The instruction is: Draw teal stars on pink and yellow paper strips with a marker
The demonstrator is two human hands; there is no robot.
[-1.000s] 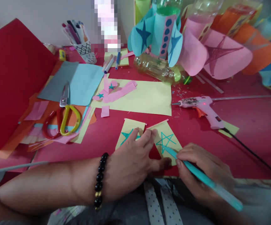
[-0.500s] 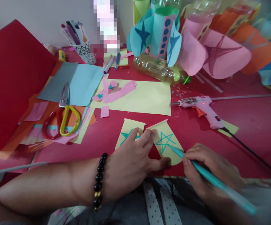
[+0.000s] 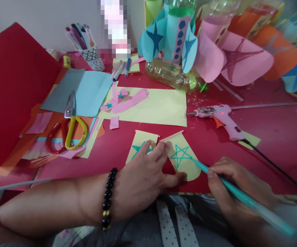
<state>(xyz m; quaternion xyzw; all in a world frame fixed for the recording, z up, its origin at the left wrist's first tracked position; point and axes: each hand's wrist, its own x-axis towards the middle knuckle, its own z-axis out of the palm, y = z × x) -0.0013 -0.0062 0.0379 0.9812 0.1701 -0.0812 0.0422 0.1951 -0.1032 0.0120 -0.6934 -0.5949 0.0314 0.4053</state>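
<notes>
My right hand (image 3: pixel 237 188) grips a teal marker (image 3: pixel 230 187), its tip at the right point of a star outline drawn on a yellow paper piece (image 3: pixel 189 169) with a rounded lower end. My left hand (image 3: pixel 148 175) lies flat with fingers spread, thumb and fingertips pressing on that piece. Beneath the same hand sits a second yellow paper piece (image 3: pixel 133 152), bearing a filled teal star that the fingers partly cover. Both pieces have a thin pink strip along the top edge.
Scissors (image 3: pixel 70 127) rest on coloured paper sheets at left. A pink glue gun (image 3: pixel 217 116) with a black cord lies at right. Behind are a yellow sheet (image 3: pixel 158 109), a plastic bottle (image 3: pixel 169 75), a pen cup (image 3: pixel 93 58) and paper-finned bottle rockets (image 3: pixel 174 41).
My right hand and the marker have moved right, and the star's line now runs to its right point. My left hand stays in place on the paper.
</notes>
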